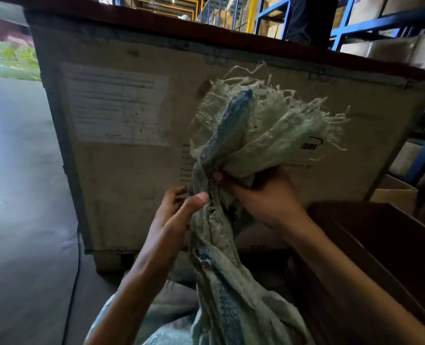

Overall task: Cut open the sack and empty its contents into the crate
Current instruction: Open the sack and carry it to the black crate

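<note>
A pale woven sack [231, 290] with a blue stripe stands in front of me, its neck gathered and its frayed top edge fanning out above my hands. My right hand [261, 195] is closed around the bunched neck just under the frayed fringe. My left hand [179, 212] pinches the sack's neck slightly lower, thumb pressed against the fabric. Small holes show in the weave between my hands. A dark brown open crate [390, 235] lies at the lower right beside the sack; its inside is in shadow. No cutting tool is visible.
A large plywood shipping box [121, 185] with a paper label stands directly behind the sack. Blue metal racking [343, 31] with cartons fills the back right. Bare concrete floor [19, 195] stretches left, with a black cable [75, 282] running along it.
</note>
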